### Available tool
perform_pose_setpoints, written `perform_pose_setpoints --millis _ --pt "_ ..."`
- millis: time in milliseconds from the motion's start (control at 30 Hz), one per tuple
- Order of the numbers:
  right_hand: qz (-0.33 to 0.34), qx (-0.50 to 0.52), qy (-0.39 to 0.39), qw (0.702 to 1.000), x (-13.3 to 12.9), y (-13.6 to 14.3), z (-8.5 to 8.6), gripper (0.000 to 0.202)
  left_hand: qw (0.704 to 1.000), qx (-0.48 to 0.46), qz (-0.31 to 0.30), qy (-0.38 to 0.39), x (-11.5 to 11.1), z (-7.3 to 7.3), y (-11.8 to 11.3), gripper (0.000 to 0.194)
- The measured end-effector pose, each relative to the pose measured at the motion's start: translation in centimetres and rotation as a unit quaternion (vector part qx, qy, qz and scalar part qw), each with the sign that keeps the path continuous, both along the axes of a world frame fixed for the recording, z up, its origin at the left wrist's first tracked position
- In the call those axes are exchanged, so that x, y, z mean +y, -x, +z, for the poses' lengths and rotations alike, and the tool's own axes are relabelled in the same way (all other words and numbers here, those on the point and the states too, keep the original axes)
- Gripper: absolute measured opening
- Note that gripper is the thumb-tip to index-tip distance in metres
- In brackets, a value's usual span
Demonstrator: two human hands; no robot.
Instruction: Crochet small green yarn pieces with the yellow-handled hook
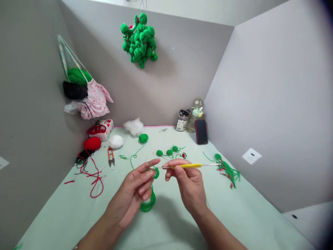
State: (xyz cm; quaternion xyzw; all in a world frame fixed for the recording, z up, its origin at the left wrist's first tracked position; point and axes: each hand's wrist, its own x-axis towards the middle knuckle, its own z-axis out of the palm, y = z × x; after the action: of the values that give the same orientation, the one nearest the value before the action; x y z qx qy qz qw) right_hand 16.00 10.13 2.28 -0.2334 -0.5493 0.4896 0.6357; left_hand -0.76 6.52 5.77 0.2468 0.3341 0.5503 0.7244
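1. Yellow-handled crochet hook: pinched between the right hand's thumb and forefinger, metal tip pointing left.
2. Green crochet piece: at the left hand, between the two hands, pinched by thumb and fingers; the forefinger stretches right, yarn across it.
3. Green yarn coil: near side, beside the left hand.
4. Green yarn ball: far, on the table.
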Motion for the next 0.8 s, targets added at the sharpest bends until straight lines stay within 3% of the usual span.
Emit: perform_pose_setpoints --millis 167,367,533,667,800 --pt "-0.022 -0.036 0.025 0.999 1.0 -0.3 -0.6 0.019 0.998 -0.02 -0.04 0.039 1.9 -1.0 1.7 0.033" --pt "0.045 -0.002 0.124 0.991 2.5 0.4 -1.2 0.022 0.996 -0.001 -0.066 0.066 3.6 -2.4 2.0 0.03" --pt "-0.009 -0.115 0.07 0.991 3.1 1.5 -2.3 0.016 0.994 0.054 -0.054 0.082 4.8 -4.9 1.3 0.033" --pt "-0.019 -0.121 0.104 0.987 3.9 1.9 -3.5 0.016 0.99 0.042 -0.058 0.123 5.9 -7.2 1.7 0.036" --pt "0.013 -0.143 0.13 0.981 4.5 2.0 -4.6 0.02 0.982 0.025 -0.087 0.167 6.2 -9.1 2.5 0.031"
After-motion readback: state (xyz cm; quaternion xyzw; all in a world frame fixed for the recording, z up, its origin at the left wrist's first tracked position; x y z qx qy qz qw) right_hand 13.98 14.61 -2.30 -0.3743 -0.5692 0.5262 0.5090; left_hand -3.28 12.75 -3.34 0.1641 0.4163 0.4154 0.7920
